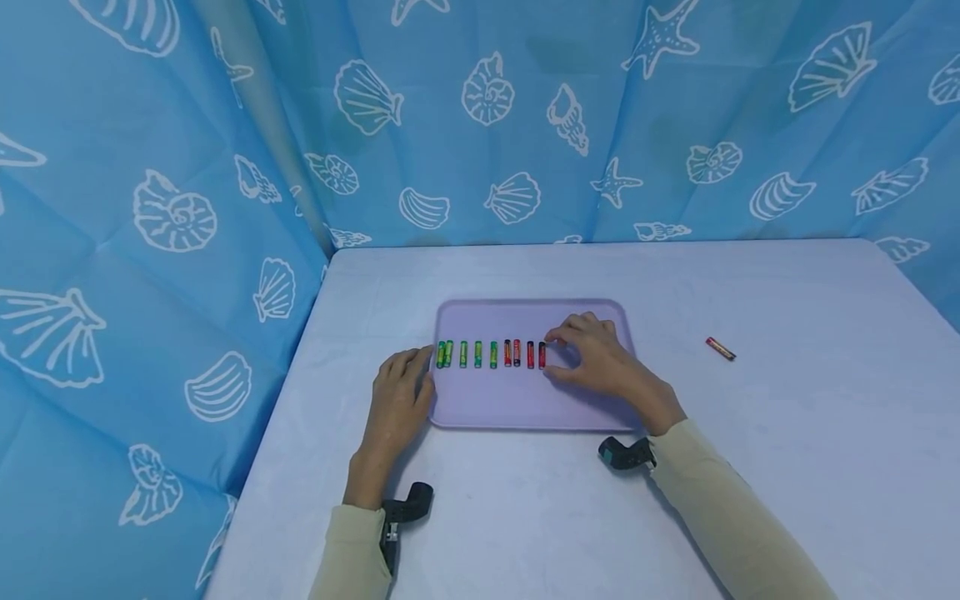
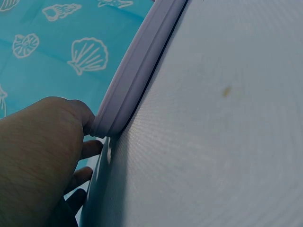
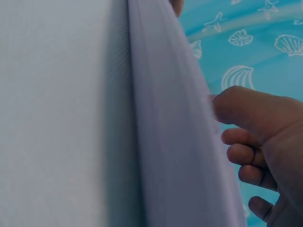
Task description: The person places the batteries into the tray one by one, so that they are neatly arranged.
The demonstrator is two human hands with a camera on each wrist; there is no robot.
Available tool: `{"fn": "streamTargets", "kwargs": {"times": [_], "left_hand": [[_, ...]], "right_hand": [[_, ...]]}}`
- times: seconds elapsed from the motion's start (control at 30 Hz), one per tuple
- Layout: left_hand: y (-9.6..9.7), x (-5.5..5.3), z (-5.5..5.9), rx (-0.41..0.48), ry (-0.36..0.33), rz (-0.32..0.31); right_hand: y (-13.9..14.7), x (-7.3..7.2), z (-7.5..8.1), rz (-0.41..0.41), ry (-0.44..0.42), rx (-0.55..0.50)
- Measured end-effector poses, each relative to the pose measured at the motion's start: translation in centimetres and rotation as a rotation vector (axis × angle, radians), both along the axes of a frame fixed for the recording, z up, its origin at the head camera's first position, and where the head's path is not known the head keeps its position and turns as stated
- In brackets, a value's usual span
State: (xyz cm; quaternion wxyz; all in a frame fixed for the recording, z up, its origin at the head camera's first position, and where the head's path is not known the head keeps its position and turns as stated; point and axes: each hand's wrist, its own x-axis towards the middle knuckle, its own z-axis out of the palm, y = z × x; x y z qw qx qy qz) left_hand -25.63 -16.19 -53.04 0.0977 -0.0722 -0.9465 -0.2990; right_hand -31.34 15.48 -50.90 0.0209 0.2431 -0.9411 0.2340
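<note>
A row of small batteries lies across a light purple tray [image 1: 491,408], each pointing front to back. Those on the left are green, such as the green battery [image 1: 463,354]; the right ones are red with dark ends. My right hand [image 1: 596,354] reaches over the tray's right side, thumb and index finger at the two ends of the rightmost red battery [image 1: 542,356], pinching it lengthwise. Beside the tray's left rim lies my left hand [image 1: 400,398], fingertips and thumb against the edge. In the left wrist view, the thumb meets the tray wall [image 2: 135,71] and the other fingers are loosely bent.
Another red battery [image 1: 721,348] lies alone on the white tablecloth [image 1: 810,417], right of the tray. A blue curtain [image 1: 480,158] printed with shells hangs behind and left of the table. Both wrists carry a black camera mount, like the right mount [image 1: 626,454].
</note>
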Motion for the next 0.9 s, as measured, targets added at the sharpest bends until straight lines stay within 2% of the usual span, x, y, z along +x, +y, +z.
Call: {"fn": "streamTargets", "kwargs": {"times": [0.27, 0.67, 0.9], "left_hand": [[0.3, -0.1, 0.2, -0.002, -0.001, -0.011], [0.4, 0.1, 0.3, -0.006, -0.010, -0.008], [0.1, 0.1, 0.1, 0.006, -0.025, -0.002]], "right_hand": [[2.0, 0.9, 1.3, -0.011, 0.052, -0.041], [6.5, 1.9, 1.4, -0.046, 0.118, -0.043], [9.7, 2.2, 1.1, -0.110, 0.123, -0.029]]}}
